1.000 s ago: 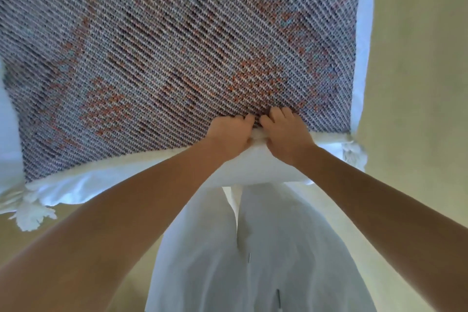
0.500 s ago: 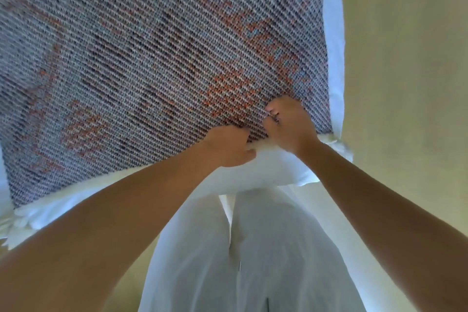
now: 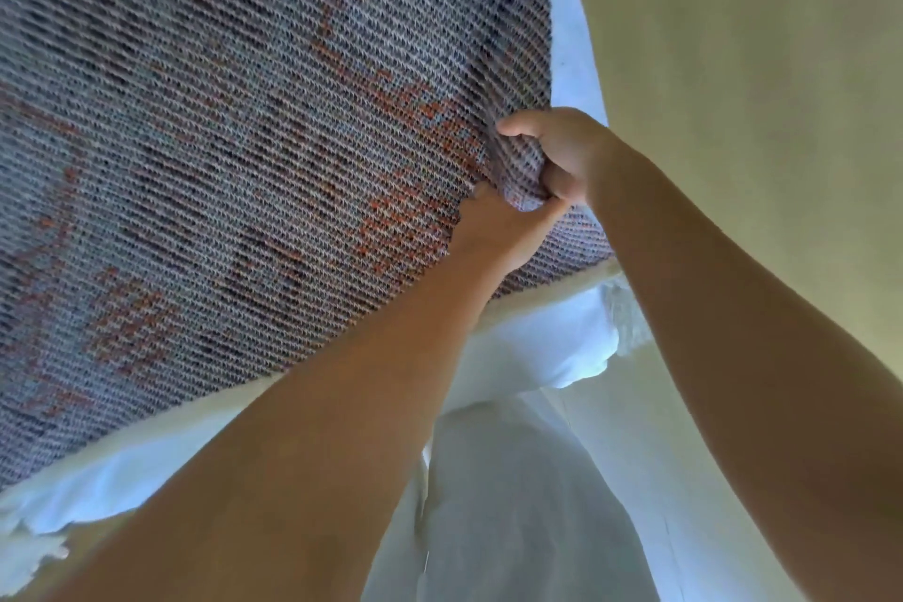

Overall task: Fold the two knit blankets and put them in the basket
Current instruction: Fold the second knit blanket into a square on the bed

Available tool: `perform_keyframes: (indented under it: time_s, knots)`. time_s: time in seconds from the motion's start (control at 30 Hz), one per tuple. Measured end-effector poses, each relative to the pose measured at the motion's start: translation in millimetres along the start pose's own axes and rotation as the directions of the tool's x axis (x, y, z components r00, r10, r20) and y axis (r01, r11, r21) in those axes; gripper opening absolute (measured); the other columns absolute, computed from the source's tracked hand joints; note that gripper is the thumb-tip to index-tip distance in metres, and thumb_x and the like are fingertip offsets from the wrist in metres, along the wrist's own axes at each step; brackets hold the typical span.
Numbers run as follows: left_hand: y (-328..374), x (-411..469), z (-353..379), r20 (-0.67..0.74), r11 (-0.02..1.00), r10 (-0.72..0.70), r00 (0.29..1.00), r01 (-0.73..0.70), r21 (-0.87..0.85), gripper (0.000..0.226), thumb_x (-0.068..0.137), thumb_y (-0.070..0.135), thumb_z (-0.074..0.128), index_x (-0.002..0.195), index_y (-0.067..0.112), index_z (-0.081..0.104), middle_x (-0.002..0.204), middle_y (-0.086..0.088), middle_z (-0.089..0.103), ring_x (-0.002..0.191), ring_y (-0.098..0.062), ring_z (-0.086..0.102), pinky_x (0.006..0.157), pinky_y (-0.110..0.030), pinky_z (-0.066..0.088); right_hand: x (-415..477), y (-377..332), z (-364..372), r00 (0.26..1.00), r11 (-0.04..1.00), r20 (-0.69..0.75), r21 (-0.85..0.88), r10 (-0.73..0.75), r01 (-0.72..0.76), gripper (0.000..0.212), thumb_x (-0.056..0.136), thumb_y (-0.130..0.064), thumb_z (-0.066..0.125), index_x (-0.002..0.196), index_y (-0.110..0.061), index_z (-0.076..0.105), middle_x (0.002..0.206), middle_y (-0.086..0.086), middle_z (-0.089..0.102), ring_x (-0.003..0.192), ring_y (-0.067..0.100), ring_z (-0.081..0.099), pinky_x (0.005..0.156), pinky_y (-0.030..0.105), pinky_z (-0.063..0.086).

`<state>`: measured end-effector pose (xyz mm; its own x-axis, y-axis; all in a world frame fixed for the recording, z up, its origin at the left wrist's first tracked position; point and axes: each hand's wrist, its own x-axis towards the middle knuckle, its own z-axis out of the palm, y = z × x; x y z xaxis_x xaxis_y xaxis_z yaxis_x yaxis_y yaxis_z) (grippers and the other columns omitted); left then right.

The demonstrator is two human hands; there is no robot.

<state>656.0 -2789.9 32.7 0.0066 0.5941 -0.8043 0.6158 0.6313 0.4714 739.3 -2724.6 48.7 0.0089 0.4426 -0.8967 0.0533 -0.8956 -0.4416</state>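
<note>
Worked away from the middle of the near edge, where both had sat a second before, and across to the near right corner of the grey-blue knit blanket with rust-orange patches. Right hand clenched on a gathered bunch of the knit, thumb on top and fingers curled beneath, with creases pulled towards the grip. Left hand pressed up against the same bunch from below; fingers buried in the fabric, so could not tell whether truly gripped or only steadied.

Lay otherwise spread flat over a white-sheeted surface, cream fringed border along the near edge, pale floor off to the right. Tilted and swung left with the reach, judging by the slant of the weave. Saw no basket and no second blanket anywhere.

Read as the start of the first fold: corner secured, cloth barely lifted, nothing yet doubled over. Likely called next for carrying that corner across to the opposite side. Loose, stretchy knit, so prone to sagging and skewing if raised by one corner alone.
</note>
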Motion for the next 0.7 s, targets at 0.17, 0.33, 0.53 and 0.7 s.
perform_keyframes:
  time_s: [0.17,0.33,0.53,0.7]
  knots:
    - [-23,-16,-25,-0.152,0.923,-0.091,0.984,0.026,-0.385,0.016,0.082,0.030,0.058,0.088,0.016,0.058,0.069,-0.002,0.060,0.056,-0.018,0.055,0.043,-0.020,0.038,-24,-10,64,0.995,0.994,0.045,-0.052,-0.091,0.093,0.041,0.082,-0.021,0.062,0.118,-0.005,0.053,0.112,0.014,0.063,0.101,0.030,0.061,0.095,0.046,0.046]
    - [-103,-34,-104,-0.194,0.904,-0.266,0.944,0.175,-0.389,0.026,0.079,0.007,0.057,0.061,0.017,0.041,0.052,-0.001,0.042,0.045,-0.017,0.037,0.043,-0.024,0.030,-48,-12,157,0.975,0.933,0.053,-0.283,-0.215,0.222,0.022,0.090,-0.025,0.055,0.096,-0.009,0.042,0.083,0.009,0.054,0.078,0.024,0.053,0.081,0.039,0.044]
    - [-217,-72,-205,-0.122,0.907,-0.319,0.940,0.265,-0.327,0.026,0.081,0.004,0.054,0.060,0.015,0.042,0.058,-0.008,0.046,0.054,-0.024,0.043,0.052,-0.035,0.043,-66,9,308,0.964,0.882,0.134,-0.389,-0.231,0.265,0.036,0.095,-0.025,0.049,0.066,-0.021,0.027,0.054,-0.001,0.022,0.045,0.015,0.019,0.052,0.032,0.024]
    - [-322,-104,-299,-0.113,0.880,-0.344,0.932,0.278,-0.386,0.034,0.085,0.000,0.045,0.055,0.013,0.035,0.052,-0.005,0.035,0.050,-0.020,0.032,0.047,-0.026,0.023,-76,28,446,0.954,0.838,0.190,-0.459,-0.231,0.294,0.034,0.093,-0.021,0.049,0.063,-0.017,0.032,0.054,-0.002,0.028,0.046,0.013,0.026,0.040,0.024,0.025]
